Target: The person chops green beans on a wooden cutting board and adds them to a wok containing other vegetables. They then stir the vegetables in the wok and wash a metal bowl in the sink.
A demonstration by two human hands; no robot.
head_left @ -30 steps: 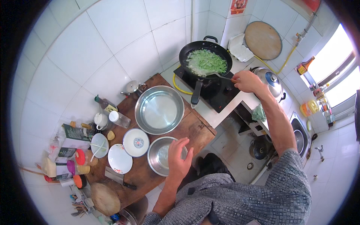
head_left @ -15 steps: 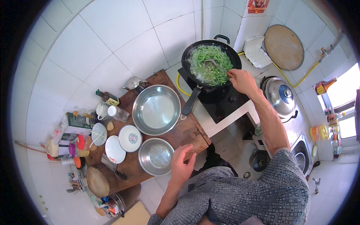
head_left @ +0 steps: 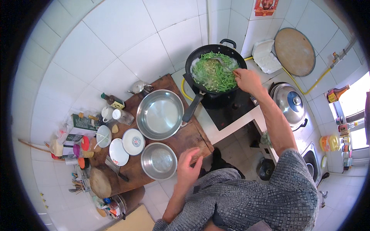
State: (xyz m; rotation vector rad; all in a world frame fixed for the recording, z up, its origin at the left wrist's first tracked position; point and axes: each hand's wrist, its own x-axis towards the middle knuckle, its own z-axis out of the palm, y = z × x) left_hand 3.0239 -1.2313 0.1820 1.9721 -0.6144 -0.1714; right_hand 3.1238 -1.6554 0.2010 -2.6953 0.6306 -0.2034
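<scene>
Right hand [head_left: 246, 79], now advanced over the rim of the black round wok [head_left: 216, 71] of green beans [head_left: 214, 75], grips a spatula [head_left: 222, 63], indicating stirring; left hand [head_left: 188, 169], fingers loosely spread and empty, rests at the wooden worktop's [head_left: 189, 136] front edge.

Grey checked short-sleeved shirt — forearms bare, no gloves.

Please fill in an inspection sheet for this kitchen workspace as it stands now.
Surface: wooden table, stove beside it.
Job's things: wok of green beans on the stove; spatula in it.
Clutter: big bowl, small bowl, plates, bottles, cutting block.
Grippers: right hand holds the spatula; left hand open, at the small bowl.
Cables: yellow hose.
Surroundings: tiled wall, lidded pot, round board, window.
</scene>
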